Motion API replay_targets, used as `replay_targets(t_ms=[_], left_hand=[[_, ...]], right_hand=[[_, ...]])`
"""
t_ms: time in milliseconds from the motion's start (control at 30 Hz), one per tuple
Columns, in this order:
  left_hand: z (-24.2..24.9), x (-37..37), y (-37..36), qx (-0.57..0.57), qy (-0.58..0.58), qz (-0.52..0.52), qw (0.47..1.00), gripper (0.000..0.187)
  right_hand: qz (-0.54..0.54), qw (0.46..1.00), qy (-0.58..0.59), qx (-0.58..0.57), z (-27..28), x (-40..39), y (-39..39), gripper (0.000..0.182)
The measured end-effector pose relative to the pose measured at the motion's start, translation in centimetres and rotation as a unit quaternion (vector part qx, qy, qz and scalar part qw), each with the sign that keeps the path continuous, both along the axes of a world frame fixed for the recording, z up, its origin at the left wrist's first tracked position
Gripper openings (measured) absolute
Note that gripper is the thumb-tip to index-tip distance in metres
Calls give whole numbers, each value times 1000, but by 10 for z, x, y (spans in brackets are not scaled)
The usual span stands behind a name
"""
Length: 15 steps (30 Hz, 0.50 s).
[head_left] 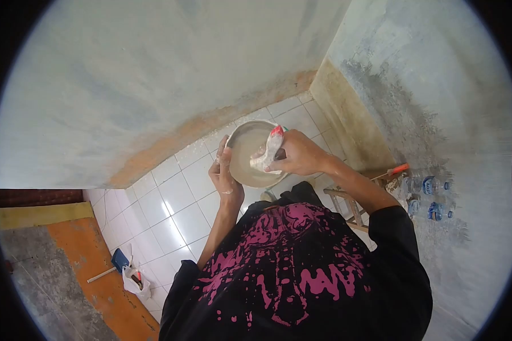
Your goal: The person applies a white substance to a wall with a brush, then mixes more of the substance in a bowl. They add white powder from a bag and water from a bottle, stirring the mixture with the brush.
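Note:
A round, pale bowl (pixel 237 170) with greyish-white, wet-looking material inside is held up in front of my body. My left hand (pixel 226 177) grips its left rim, fingers on the outside and some white smears on the skin. Over the bowl's right side, my right hand (pixel 300 153) is closed around a paintbrush-like tool (pixel 274 145). Its handle is caked in white and has a red end pointing up and away. The tool's lower end is down at the bowl, and its exact shape is hard to make out.
A partly patched wall (pixel 199 74) rises ahead, and another wall (pixel 466 102) stands right. Beside my right arm are a wooden stool or ladder (pixel 355 211), an orange-handled tool (pixel 399 169) and several plastic bottles (pixel 435 211). A white bag (pixel 135 284) and blue dustpan (pixel 119 259) lie lower left on tiles (pixel 173 190).

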<state>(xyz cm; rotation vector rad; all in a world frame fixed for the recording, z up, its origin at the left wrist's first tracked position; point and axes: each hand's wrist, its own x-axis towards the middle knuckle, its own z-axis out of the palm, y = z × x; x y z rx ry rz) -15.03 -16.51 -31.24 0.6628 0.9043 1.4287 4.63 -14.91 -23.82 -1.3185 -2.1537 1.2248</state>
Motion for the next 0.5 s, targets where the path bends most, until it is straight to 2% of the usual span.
replay_targets(t_ms=[67, 200, 267, 300, 400, 500], left_hand=[[-6, 1, 2, 32, 40, 35, 998, 58], [3, 3, -4, 9, 21, 17, 1000, 60], [1, 5, -4, 12, 28, 25, 999, 60], [2, 6, -5, 10, 28, 24, 999, 60], [5, 7, -7, 5, 6, 17, 1000, 60], [6, 8, -5, -1, 9, 22, 1000, 61]], right_hand=[[-74, 981, 179, 18, -16, -7, 0, 33], [-122, 964, 238, 13, -14, -10, 3, 28], [-197, 936, 291, -31, -10, -14, 1, 19], [-199, 935, 291, -33, -14, -18, -1, 19], [-157, 966, 197, 58, -20, -23, -10, 18], [-158, 968, 195, 17, -17, -17, -8, 18]])
